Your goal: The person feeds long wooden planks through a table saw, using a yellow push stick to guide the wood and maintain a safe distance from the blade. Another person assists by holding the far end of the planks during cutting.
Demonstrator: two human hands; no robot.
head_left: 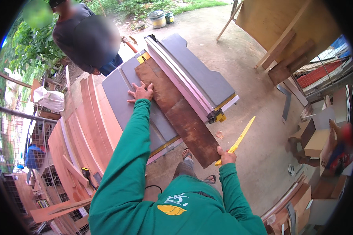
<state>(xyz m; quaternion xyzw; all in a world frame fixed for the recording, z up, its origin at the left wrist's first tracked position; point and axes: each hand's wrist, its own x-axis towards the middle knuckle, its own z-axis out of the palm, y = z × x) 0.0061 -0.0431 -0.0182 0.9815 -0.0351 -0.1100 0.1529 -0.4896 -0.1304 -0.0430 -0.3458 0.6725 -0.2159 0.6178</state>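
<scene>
Green shirt — white lettering, not clearly legible

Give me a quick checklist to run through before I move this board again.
1. Left hand steadying the brown board: ok, at its left edge, fingers spread toward the grey table.
2. Right hand at the near end: ok, also holding the yellow stick.
3. Board supported: ok, mostly on the table, though its near end overhangs the edge.
4. Board flush against the fence: cannot tell; it runs alongside, but full contact isn't clear.
5. Hands clear of a blade: cannot tell; no blade is visible.
6. Other person off the board: ok, standing beyond the table's far left side.
</scene>
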